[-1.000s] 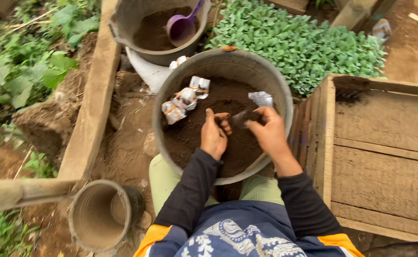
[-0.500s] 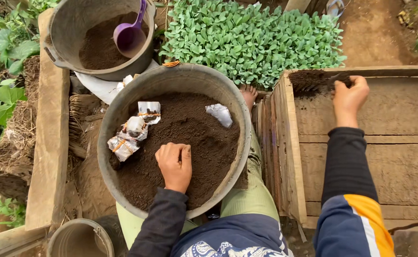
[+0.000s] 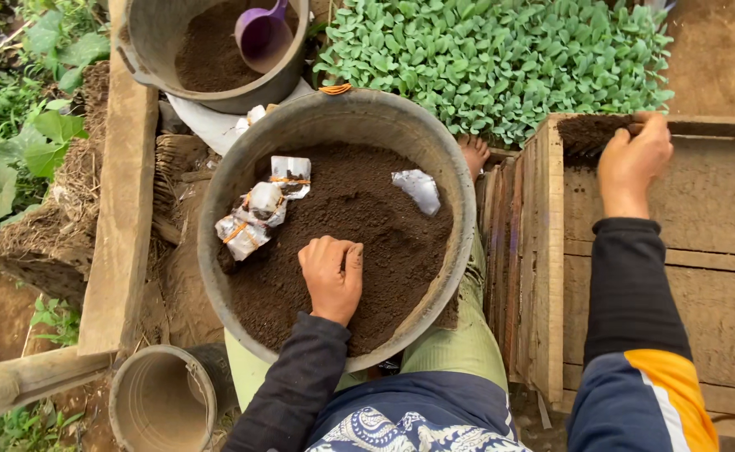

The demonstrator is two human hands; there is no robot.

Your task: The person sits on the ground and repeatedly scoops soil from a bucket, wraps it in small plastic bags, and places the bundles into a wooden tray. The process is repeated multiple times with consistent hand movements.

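The wooden crate (image 3: 652, 276) is touched at its far corner by the right hand (image 3: 631, 159), curled over a small heap of dark soil (image 3: 589, 134); what its grip encloses cannot be told. In the soil-filled basin (image 3: 259, 151), the left hand (image 3: 332, 274) is clenched, knuckles up, on the soil. Crumpled packets (image 3: 259, 209) lie beyond it.

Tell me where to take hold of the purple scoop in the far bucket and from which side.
Grip the purple scoop by its handle, which sticks up and away from the soil at the far bucket top edge. Come from above: the bowl lies sunk in the soil, walled by the rim.
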